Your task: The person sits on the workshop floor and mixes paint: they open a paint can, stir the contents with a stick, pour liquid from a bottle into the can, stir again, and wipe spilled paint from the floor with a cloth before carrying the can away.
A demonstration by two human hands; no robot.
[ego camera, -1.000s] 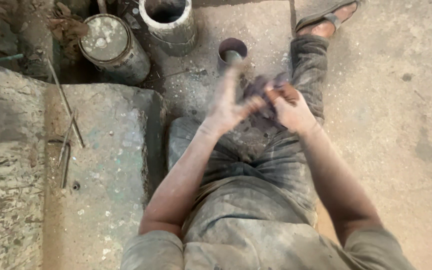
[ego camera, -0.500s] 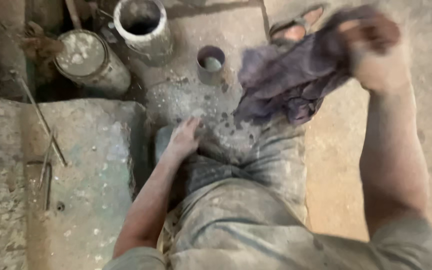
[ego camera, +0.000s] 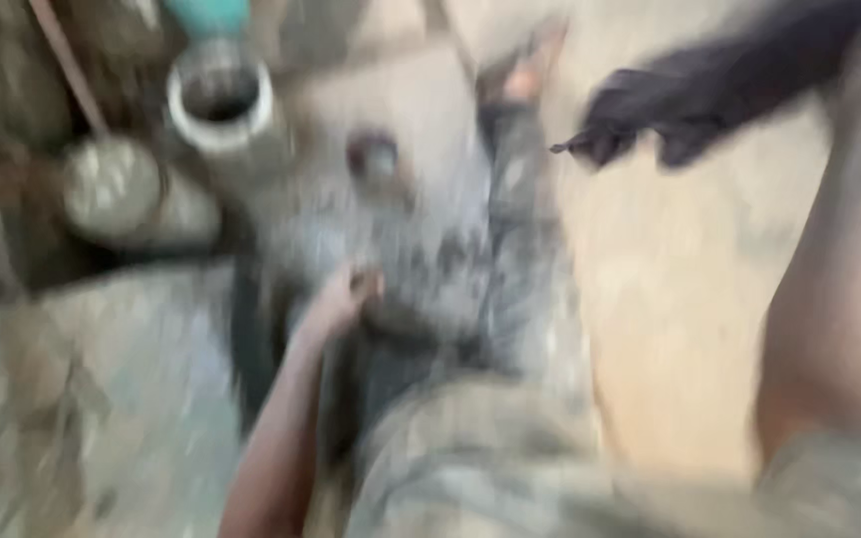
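Everything is smeared by motion blur, so only the big shapes read. Far left, a grey stone slab (ego camera: pixel 102 399) fills the lower corner of the floor. Above it lies a round metal tin (ego camera: pixel 112 189) on its side, and just beside that, to the right, an open-topped grey cylinder (ego camera: pixel 219 100) stands upright. Further right a small dark cup (ego camera: pixel 376 157) sits on the dusty floor (ego camera: pixel 670 299).

Centre now: the left hand (ego camera: pixel 341 299) is down low on the person's grimy trouser leg (ego camera: pixel 510 249), fingers curled in against the cloth, though the blur hides whether that grip is pinched shut on anything. A sandalled foot (ego camera: pixel 530 70) shows at the top, beyond the knee.

Over to the right, the dark rag (ego camera: pixel 690 100) hangs in the air, well above the floor, trailing toward the upper right corner. The right forearm (ego camera: pixel 839 299) rises along the frame edge; the right hand itself is out of view, so its grip cannot be told.
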